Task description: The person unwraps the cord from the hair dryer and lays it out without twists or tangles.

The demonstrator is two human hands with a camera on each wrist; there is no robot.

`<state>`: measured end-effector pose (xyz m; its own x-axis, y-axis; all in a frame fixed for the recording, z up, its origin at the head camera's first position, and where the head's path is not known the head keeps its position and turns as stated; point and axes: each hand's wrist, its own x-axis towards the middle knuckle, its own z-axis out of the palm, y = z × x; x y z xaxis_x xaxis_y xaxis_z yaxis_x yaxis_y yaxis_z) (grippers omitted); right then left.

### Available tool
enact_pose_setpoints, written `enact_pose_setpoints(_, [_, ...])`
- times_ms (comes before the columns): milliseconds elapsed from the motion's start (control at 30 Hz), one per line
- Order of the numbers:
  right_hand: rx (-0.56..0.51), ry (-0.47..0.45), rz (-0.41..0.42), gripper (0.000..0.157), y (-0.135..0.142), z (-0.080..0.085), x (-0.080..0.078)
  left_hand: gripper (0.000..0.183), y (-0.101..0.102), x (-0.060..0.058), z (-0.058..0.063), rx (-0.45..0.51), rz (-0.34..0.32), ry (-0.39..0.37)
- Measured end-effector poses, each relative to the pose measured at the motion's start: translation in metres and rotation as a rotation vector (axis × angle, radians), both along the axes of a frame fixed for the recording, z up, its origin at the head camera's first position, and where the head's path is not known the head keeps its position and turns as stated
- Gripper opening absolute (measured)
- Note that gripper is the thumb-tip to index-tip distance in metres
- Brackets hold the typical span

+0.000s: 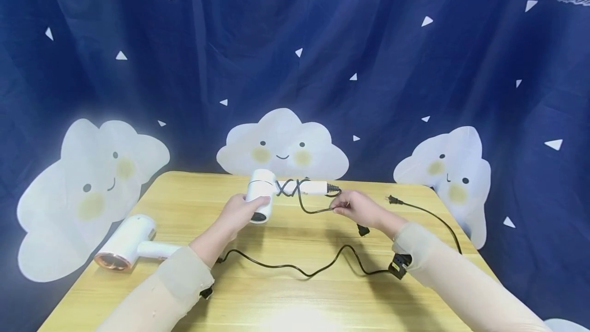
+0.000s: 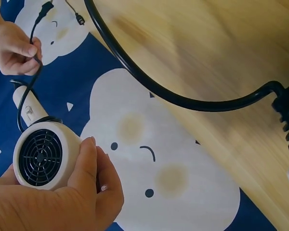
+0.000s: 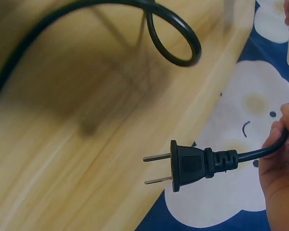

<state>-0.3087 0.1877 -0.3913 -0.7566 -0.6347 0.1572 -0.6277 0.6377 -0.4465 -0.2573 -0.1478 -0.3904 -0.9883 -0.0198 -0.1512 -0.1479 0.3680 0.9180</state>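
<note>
A white hair dryer [image 1: 262, 183] is held up above the back of the table, its handle pointing right. My left hand [image 1: 237, 214] grips its barrel; the round black grille [image 2: 40, 157] faces the left wrist view. The dryer's black cord [image 1: 318, 212] crosses around the handle in several turns. Near the cord's end, my right hand [image 1: 357, 206] pinches it between thumb and fingers. The two-pin plug [image 3: 190, 166] hangs free just past that hand, prongs bare in the right wrist view.
A second white hair dryer [image 1: 126, 240] with a copper-coloured rim lies at the table's left, partly behind the left sleeve. A loose black cord [image 1: 286, 266] winds across the wooden table [image 1: 258, 301]. Another plug [image 1: 394, 200] lies at the right rear. A blue cloud-patterned curtain [image 1: 258, 76] hangs behind.
</note>
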Motion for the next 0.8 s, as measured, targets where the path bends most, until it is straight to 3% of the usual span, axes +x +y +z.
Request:
enact_pose_setpoints(200, [0.002,0.070,0.086,0.009,-0.002,-0.002,0.009,0.063,-0.003,-0.004,-0.001,-0.001,0.011,-0.012])
enact_pose_setpoints(367, [0.005,0.116,0.137,0.012,-0.004,0.006,0.016,0.065,-0.004,-0.006,-0.002,-0.021,0.020,-0.017])
enact_pose_setpoints(633, [0.022,0.122,0.222,0.013,-0.007,0.035,0.032,0.067,-0.002,-0.002,-0.003,-0.035,0.033,-0.031])
enact_pose_setpoints(800, [0.052,0.107,0.222,0.014,-0.011,0.056,0.035,0.068,-0.003,-0.002,-0.003,-0.038,0.033,-0.020])
